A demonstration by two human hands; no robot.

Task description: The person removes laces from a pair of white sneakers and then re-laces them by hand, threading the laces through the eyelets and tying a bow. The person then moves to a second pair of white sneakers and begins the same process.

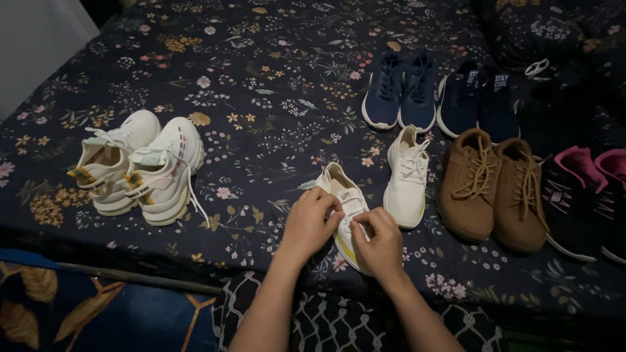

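A white sneaker lies on its side on the dark floral bedspread, near the bed's front edge. My left hand grips its upper near the laces. My right hand pinches the lace or tongue close to the sole, covering the shoe's near end. Its partner, a second white sneaker, stands upright just to the right, apart from my hands.
A chunky white pair sits at the left. Behind are a blue pair and a dark navy pair. A brown laced pair and a black-and-pink pair stand at the right.
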